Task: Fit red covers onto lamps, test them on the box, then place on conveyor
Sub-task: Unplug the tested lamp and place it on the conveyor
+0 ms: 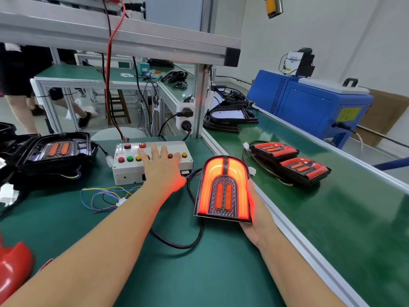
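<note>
Fingers [164,151] of the left hand [162,168] lie straight and spread on the test box [124,169], pressing its buttons near the worktop's [155,262] far edge. Rightward, the lit lamp [223,189] with its red cover glows, tilted up by the worktop's right edge. The right hand [257,218] cups it from beneath, fingers mostly hidden. Judgement: rigid, light, glossy moulding; support the housing edges, mind the trailing cable [177,242]. Two finished lamps [290,160] lie on the conveyor [332,218].

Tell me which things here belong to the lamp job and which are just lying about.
Job: lit lamp held in right hand; test box under left hand; two covered lamps on conveyor; loose red cover.
Lying about: blue machine; power strip.
</note>
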